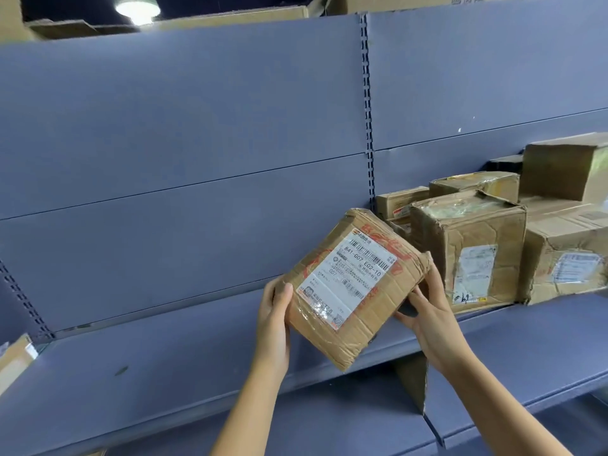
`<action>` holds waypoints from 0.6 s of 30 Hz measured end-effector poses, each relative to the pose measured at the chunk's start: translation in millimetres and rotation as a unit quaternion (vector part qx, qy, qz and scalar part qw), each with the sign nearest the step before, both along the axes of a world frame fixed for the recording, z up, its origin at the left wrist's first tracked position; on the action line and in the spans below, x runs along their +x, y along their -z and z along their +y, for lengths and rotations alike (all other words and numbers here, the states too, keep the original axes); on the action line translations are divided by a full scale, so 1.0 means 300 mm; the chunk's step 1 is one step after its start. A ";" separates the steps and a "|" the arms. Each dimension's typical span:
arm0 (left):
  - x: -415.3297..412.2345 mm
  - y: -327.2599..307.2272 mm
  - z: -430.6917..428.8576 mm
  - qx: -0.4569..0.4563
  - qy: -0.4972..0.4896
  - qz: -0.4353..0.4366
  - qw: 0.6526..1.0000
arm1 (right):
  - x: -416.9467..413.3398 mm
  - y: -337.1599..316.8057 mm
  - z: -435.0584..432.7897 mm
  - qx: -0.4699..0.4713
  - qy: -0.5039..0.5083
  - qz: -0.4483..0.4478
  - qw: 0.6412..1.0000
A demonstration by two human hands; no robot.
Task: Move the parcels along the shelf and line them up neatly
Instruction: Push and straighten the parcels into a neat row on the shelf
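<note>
I hold a flat brown cardboard parcel (353, 287) with a white shipping label and red tape, tilted, just above the blue shelf (164, 363). My left hand (274, 315) grips its lower left edge, thumb on the front face. My right hand (427, 311) clasps its right edge and underside. To the right, a dented brown box (473, 248) with a white label stands on the shelf, with more parcels (566, 258) packed beside and behind it.
The blue back panel (197, 143) rises behind the shelf. A parcel corner (16, 357) shows at the far left edge. Cardboard boxes (164, 21) sit on the level above. A cardboard piece (411, 383) sticks up from the shelf joint below my right hand.
</note>
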State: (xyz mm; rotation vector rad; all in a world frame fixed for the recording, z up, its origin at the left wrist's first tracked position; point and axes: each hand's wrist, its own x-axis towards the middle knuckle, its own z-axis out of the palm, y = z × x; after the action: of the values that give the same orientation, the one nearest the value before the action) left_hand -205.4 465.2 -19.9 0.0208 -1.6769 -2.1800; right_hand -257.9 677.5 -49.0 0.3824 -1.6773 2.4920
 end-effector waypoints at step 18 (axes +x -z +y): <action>0.035 -0.055 0.104 -0.015 0.077 0.100 0.992 | 0.068 -0.212 0.047 0.162 -0.072 0.184 0.967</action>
State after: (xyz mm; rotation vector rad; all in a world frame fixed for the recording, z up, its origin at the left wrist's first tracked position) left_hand -194.8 496.4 -3.4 -0.3360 -1.6447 -2.1835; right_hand -237.5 691.7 14.6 0.9638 -1.9416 2.0557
